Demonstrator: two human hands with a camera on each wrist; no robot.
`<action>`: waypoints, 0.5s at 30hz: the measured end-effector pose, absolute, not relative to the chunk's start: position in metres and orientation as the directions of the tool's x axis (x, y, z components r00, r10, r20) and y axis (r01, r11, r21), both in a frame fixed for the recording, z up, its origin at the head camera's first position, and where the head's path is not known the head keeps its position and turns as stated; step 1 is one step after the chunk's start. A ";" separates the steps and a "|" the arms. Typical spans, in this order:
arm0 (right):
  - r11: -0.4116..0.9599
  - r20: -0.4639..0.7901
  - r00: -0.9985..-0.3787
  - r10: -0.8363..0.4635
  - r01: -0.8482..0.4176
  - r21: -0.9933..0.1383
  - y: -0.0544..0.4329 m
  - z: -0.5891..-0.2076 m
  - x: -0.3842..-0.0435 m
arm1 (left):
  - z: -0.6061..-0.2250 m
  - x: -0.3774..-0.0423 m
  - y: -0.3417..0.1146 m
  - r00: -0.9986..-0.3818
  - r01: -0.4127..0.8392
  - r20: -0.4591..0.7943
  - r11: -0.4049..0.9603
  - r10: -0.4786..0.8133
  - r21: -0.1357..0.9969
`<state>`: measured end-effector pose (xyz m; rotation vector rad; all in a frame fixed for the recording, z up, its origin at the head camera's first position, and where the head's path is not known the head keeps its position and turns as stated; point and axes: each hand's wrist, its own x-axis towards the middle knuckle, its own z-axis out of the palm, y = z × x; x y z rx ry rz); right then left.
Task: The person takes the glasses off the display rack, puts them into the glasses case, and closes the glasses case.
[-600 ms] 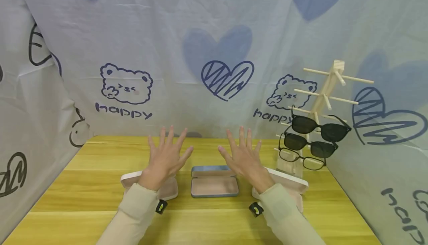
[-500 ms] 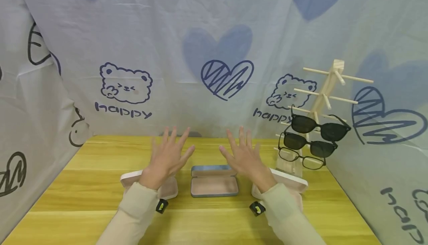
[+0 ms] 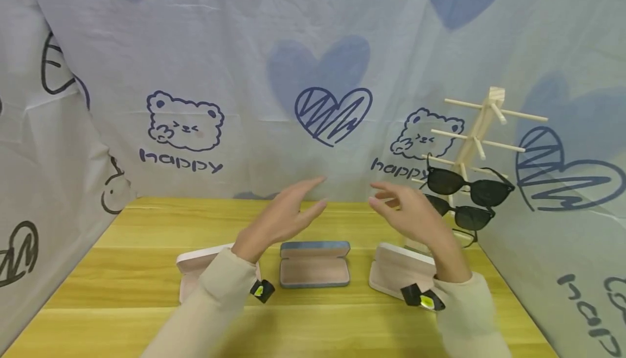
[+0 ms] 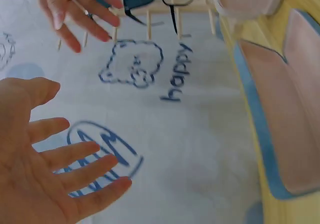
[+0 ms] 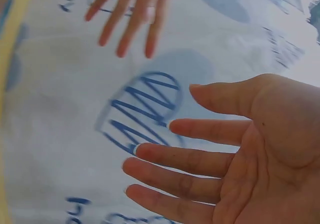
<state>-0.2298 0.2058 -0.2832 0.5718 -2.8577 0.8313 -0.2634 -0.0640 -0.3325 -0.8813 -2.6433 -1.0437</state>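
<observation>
My left hand hovers above the table, fingers spread and pointing inward, with nothing in it. Facing it, my right hand is also raised and holds nothing; its palm and straight fingers show in the right wrist view. Below and between them lies an open blue-grey glasses case with a pink lining. A white case, lid up, is partly covered by my left sleeve. Another white case stands open under my right wrist. Behind my right hand, black sunglasses hang on a wooden rack.
Lower on the rack hang a second pair of sunglasses and clear-lens glasses, partly hidden by my right hand. A printed cloth closes off the back and sides of the wooden table.
Both hands have turned from palms down, fingers forward, to palms facing each other. The right hand has shifted right, in front of the rack's lower part. Cases and glasses have stayed put.
</observation>
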 end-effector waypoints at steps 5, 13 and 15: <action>0.806 0.285 -0.926 -0.247 -0.360 -0.470 0.233 -0.259 -0.211 | -0.316 -0.265 -0.039 -0.757 0.653 0.445 0.530 0.479 0.541; 0.857 0.399 -0.907 -0.135 -0.309 -0.412 0.276 -0.243 -0.198 | -0.298 -0.267 -0.004 -0.703 0.710 0.480 0.474 0.525 0.522; 0.871 0.399 -0.910 -0.114 -0.284 -0.400 0.285 -0.242 -0.196 | -0.294 -0.268 0.003 -0.695 0.716 0.476 0.459 0.538 0.526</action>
